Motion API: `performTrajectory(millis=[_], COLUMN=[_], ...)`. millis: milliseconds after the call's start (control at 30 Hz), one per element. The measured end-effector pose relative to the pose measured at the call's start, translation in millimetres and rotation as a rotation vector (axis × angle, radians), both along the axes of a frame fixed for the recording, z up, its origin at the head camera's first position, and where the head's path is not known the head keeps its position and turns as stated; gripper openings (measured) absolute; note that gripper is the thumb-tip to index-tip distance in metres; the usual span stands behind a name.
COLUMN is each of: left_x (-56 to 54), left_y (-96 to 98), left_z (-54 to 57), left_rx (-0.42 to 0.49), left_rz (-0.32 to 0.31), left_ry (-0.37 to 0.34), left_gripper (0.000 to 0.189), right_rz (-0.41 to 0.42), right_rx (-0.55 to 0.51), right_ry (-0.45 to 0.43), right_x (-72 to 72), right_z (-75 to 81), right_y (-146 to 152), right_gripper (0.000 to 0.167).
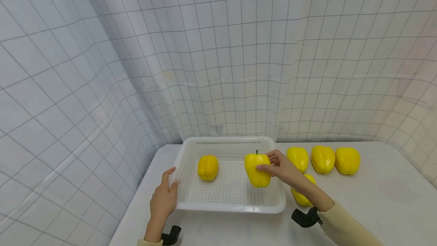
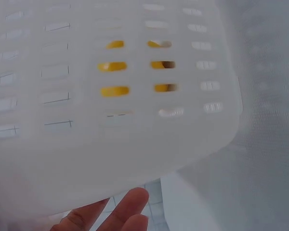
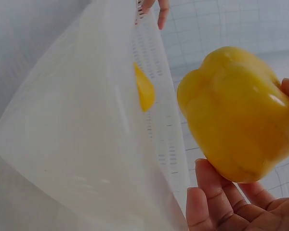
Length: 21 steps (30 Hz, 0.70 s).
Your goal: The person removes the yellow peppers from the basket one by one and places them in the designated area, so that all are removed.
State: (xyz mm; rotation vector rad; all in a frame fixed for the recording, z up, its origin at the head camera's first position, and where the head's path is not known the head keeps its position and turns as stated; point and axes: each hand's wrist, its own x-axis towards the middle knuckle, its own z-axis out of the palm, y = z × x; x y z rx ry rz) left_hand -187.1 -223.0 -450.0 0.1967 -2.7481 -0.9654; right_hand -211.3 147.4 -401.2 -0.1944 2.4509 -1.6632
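Observation:
My right hand grips a yellow bell pepper with a green stem, thumb on one side and fingers on the other. In the head view that pepper overlaps the right part of a white perforated plastic basket; the right wrist view shows it beside the basket wall. Another yellow pepper lies inside, left of the basket's middle. At the basket's left side, my left hand holds the rim. The left wrist view has its fingers at the rim's edge, with yellow showing through the wall slots.
Right of the basket, several yellow peppers sit on the white table: a row at the back, ending with one pepper, and a nearer one partly hidden by my right forearm. A white checked curtain hangs behind and at the sides.

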Motion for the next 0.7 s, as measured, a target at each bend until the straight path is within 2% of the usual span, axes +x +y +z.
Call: performTrajectory(millis=[367,533,700], left_x=[-0.3,-0.8,-0.1], left_y=[0.3,0.7,0.2], left_z=[-0.5,-0.7,0.3], left_rx=[0.007,0.007,0.007], left_rz=[0.013,0.018,0.027], left_ry=[0.01,0.002,-0.023], left_gripper=[0.045,0.045,0.046], right_rz=[-0.076,-0.144,-0.24], right_rx=[-0.061,-0.098,-0.149], right_ry=[0.024,0.049,0.028], right_x=[13.3,21.3,29.9], right_z=[-6.0,-7.6,-14.2], right_y=[17.7,33.4,51.4], right_gripper=[0.059,0.061,0.065])
